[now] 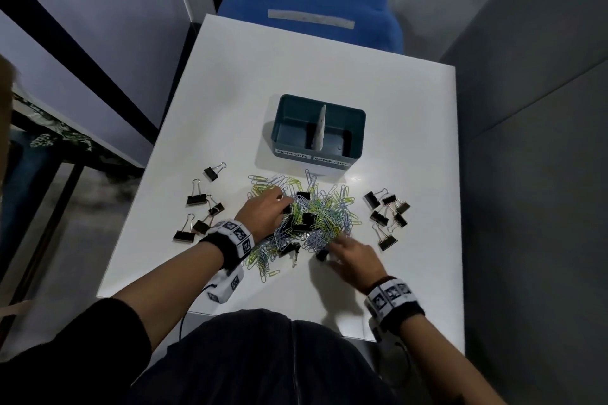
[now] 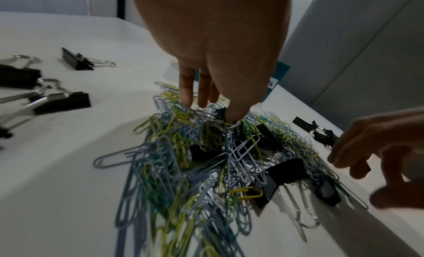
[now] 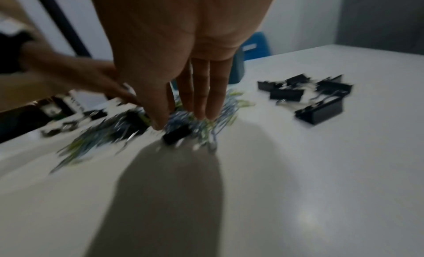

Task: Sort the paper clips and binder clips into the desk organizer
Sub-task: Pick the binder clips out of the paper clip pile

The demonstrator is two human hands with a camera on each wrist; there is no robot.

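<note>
Both hands point(image 1: 263, 212) over mixed clip pile point(image 1: 316, 217)

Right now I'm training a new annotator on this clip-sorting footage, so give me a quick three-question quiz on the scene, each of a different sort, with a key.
1. True or false: the desk organizer already holds sorted clips.
2. Multiple choice: the organizer's left label marks that compartment for A) binder clips, B) paper clips, C) pens.
3. Fill in: the left hand reaches into the pile of paper clips, which lies between two separate groups of black ____ clips.

Key
1. False. Both compartments look empty; the clips lie on the table.
2. B. The right label reads binder clips.
3. Binder: one group lies left of the pile, another lies right of it, beyond the right hand.
</note>
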